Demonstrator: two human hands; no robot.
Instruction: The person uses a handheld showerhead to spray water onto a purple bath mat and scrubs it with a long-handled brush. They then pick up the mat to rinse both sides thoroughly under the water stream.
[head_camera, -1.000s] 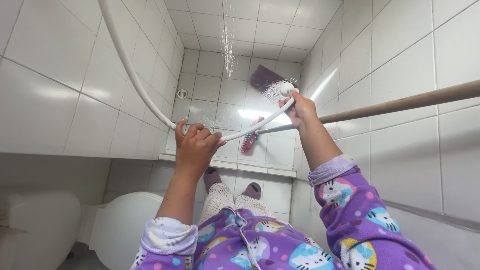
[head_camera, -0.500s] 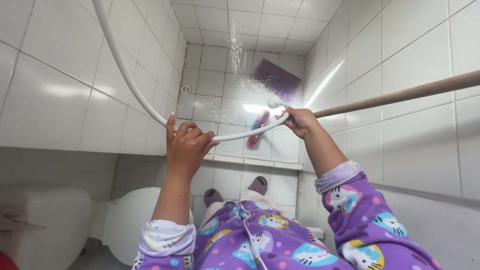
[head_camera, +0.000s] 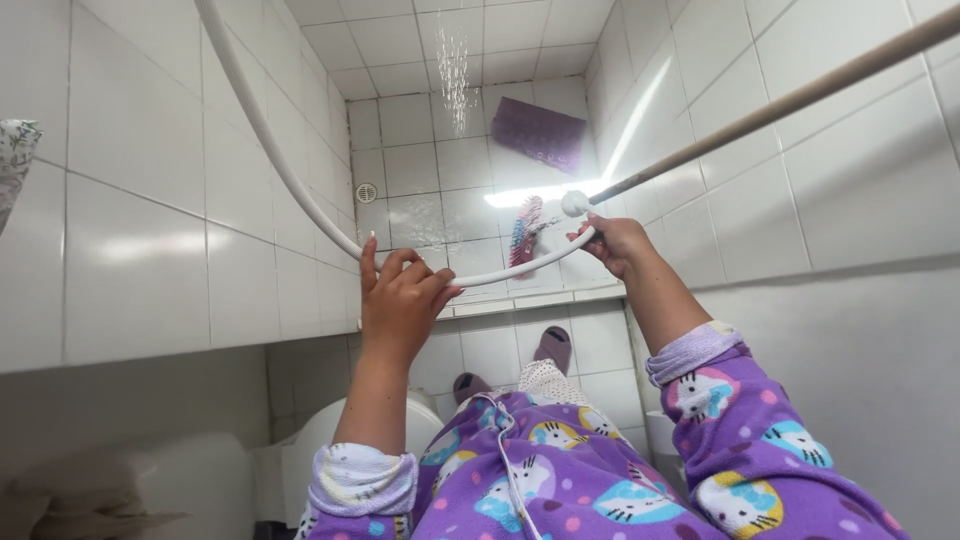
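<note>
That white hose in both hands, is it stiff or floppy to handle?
Probably floppy: the white hose sags in a curve between the left hand and the right hand. Likely light, since fingertips alone carry it. Possibly slippery, because water sprays from the spray head nearby.

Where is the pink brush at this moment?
The pink brush lies on the tiled floor, just left of the right hand and below the purple mat.

The person is wearing purple pyjamas (head_camera: 560, 470) printed with cartoon cats and dots, lilac cuffs (head_camera: 690, 350), and mauve slippers (head_camera: 553, 345).
</note>
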